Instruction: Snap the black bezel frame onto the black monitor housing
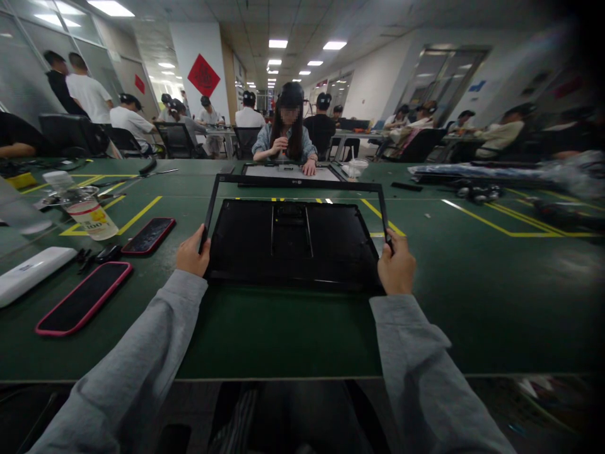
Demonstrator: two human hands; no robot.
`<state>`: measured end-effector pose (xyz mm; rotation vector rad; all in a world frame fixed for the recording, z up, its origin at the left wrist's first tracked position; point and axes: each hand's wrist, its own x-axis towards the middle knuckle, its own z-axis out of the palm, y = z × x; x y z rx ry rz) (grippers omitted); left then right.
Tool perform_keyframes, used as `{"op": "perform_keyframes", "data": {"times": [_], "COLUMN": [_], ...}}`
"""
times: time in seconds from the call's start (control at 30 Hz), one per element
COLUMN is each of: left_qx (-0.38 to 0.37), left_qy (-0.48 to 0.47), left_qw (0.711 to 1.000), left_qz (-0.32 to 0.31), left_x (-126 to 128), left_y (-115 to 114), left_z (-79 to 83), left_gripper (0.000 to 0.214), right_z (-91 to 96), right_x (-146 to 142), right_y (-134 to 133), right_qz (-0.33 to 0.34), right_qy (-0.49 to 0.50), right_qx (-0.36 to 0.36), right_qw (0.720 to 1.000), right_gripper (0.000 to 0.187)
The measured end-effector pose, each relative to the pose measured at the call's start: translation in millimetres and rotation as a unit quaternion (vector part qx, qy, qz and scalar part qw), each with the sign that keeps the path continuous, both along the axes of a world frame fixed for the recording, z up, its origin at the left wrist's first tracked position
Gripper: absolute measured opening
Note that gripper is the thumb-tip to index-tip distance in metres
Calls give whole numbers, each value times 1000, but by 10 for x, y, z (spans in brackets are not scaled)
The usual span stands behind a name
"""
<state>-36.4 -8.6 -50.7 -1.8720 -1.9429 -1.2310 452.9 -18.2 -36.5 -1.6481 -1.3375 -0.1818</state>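
A thin black monitor bezel frame [293, 181] is tilted up from its near edge above a black monitor back cover [293, 243] that lies flat on the green table [283, 328]. My left hand [191, 253] is closed round the frame's left bar near its lower corner. My right hand [396, 265] is closed round the frame's right bar at the same height. Both arms wear grey sleeves.
Two phones in pink cases [82, 296] [149, 235], a white box [31, 271], a drink bottle [89, 214] and small tools lie at left. Opposite, a person [286, 135] works on a monitor panel [293, 171]. Cables and parts [472, 188] lie at right.
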Motion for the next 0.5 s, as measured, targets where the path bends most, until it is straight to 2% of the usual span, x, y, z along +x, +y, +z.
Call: {"op": "perform_keyframes", "data": {"times": [0.5], "left_qx": [-64], "left_qy": [-13], "left_qw": [998], "left_qz": [16], "left_x": [0], "left_y": [18], "left_z": [-50], "left_gripper": [51], "right_z": [-19], "right_x": [16], "right_y": [12], "right_qz": [2], "right_qy": [2], "right_qx": [-69], "right_qw": [998], "right_gripper": [44]}}
